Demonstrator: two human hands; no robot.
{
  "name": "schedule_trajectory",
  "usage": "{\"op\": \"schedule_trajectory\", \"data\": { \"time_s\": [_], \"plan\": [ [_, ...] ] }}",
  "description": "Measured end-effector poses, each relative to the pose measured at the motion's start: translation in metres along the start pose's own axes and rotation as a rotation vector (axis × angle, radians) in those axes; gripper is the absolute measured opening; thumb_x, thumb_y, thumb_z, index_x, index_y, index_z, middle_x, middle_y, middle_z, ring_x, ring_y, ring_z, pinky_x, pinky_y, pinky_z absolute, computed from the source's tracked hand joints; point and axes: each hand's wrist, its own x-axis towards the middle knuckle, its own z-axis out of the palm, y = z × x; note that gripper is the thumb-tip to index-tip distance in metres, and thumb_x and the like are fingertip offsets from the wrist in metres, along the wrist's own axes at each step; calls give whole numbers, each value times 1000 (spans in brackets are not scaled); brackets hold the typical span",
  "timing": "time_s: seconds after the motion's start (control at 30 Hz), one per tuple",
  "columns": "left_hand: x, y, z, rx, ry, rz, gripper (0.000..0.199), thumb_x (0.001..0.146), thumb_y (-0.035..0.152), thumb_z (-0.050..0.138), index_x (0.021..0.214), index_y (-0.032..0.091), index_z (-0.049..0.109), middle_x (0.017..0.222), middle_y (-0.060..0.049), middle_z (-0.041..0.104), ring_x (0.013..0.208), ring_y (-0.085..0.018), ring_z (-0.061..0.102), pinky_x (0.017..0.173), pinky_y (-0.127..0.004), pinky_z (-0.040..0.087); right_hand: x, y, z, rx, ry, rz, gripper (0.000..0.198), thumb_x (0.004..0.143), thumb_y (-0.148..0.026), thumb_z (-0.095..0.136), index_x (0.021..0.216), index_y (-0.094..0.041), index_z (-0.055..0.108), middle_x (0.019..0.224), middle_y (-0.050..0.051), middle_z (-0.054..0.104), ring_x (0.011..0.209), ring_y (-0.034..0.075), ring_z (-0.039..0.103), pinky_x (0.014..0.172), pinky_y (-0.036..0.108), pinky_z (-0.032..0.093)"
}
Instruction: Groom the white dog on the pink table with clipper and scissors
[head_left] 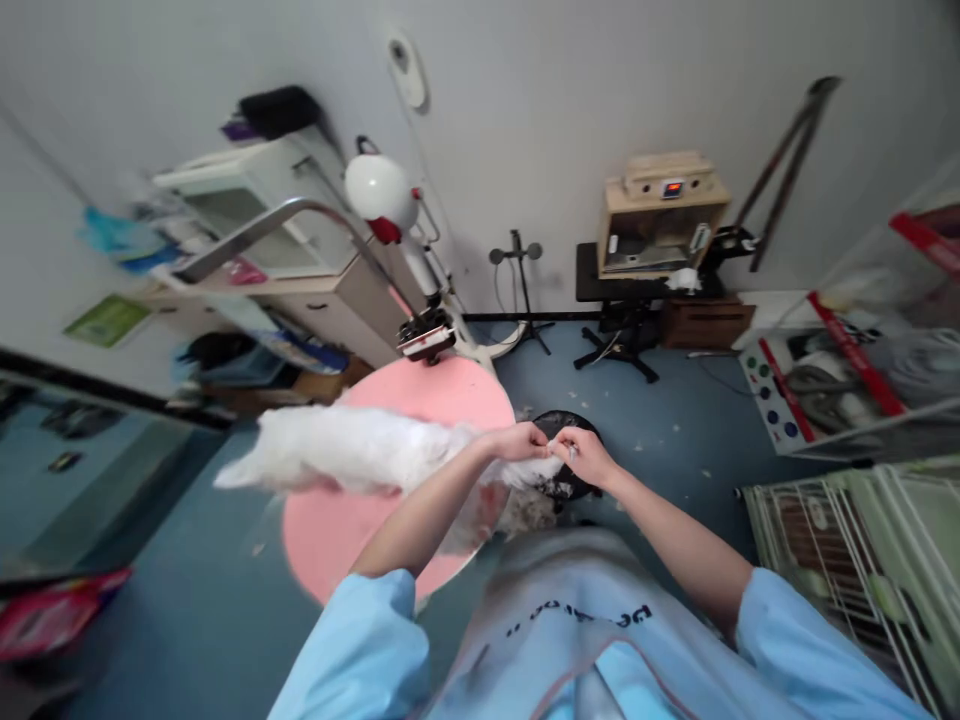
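On the round pink surface lies a white fluffy dog, soft, yielding and liable to squirm (best held gently at a limb, I'd judge). My left hand pinches its fur near the edge; my right hand, fingers clenched, grips a small tool beside it.

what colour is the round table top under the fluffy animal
Pink: the round table top under the white fluffy animal, clear in the head view.

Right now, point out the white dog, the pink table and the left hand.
white dog (352, 458), head view, middle of its furry back.
pink table (442, 392), head view, bare top near the far edge.
left hand (519, 440), head view, back of the hand.
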Motion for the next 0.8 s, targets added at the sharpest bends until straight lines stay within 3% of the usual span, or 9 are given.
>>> {"op": "schedule_trajectory", "data": {
  "time_s": [0.1, 0.23, 0.3, 0.4, 0.47, 0.57, 0.67, 0.8],
  "plan": [
    [9, -14, -12, 15, -92, 83, 41, 78, 49, 57, 55, 15, 53, 51, 4, 35, 52, -8, 29, 50, -22, 22, 1, -8, 5, 23, 130, 80, 22, 81, -38, 54, 68, -21, 61, 67, 0, 61, 67, 15, 53, 66, 26, 39],
    [11, -16, -22, 136, -178, 128, 29, 72, 33, 60, 52, 16, 49, 50, 5, 35, 51, -7, 29, 50, -23, 21, -3, -13, 15, 93, 272, 223, 22, 76, -40, 55, 65, -21, 58, 61, -2, 55, 62, 14, 49, 62, 26, 37],
    [13, -15, -20, 176, -121, 126, 25, 70, 27, 59, 51, 16, 46, 50, 5, 35, 52, -7, 29, 51, -23, 21, -7, -13, 20, 157, 346, 327, 22, 74, -41, 55, 63, -22, 54, 59, -3, 53, 60, 14, 51, 61, 27, 38],
    [15, -19, -15, 134, 113, 76, 27, 70, 23, 58, 49, 17, 41, 49, 6, 33, 52, -7, 28, 52, -24, 20, -19, -14, 37, 392, 438, 564, 24, 70, -44, 61, 69, -24, 47, 57, -4, 53, 56, 15, 55, 58, 27, 41],
    [15, -24, -14, 61, 261, 23, 29, 70, 21, 58, 49, 18, 38, 49, 6, 32, 53, -7, 28, 53, -24, 21, -34, -15, 62, 607, 384, 662, 32, 61, -40, 70, 77, -24, 48, 62, -5, 59, 56, 15, 58, 56, 26, 42],
    [14, -29, -17, -59, 398, -57, 27, 70, 20, 60, 52, 17, 40, 50, 7, 35, 53, -7, 30, 53, -23, 23, -58, -21, 117, 812, 205, 687, 42, 51, -31, 78, 83, -23, 53, 73, -3, 67, 61, 15, 61, 59, 25, 44],
    [11, -29, -21, -183, 455, -127, 25, 70, 18, 63, 54, 17, 44, 50, 7, 39, 51, -7, 33, 52, -23, 23, -74, -36, 165, 791, 85, 566, 28, 61, -35, 76, 71, -21, 54, 65, -2, 63, 62, 15, 59, 63, 28, 46],
    [4, -24, -28, -358, 497, -157, 27, 72, 15, 65, 55, 17, 44, 49, 7, 38, 47, -5, 32, 49, -22, 23, -67, -55, 185, 678, 67, 430, 24, 70, -38, 74, 79, -21, 60, 75, -1, 64, 75, 18, 58, 76, 33, 47]
  ]
}}
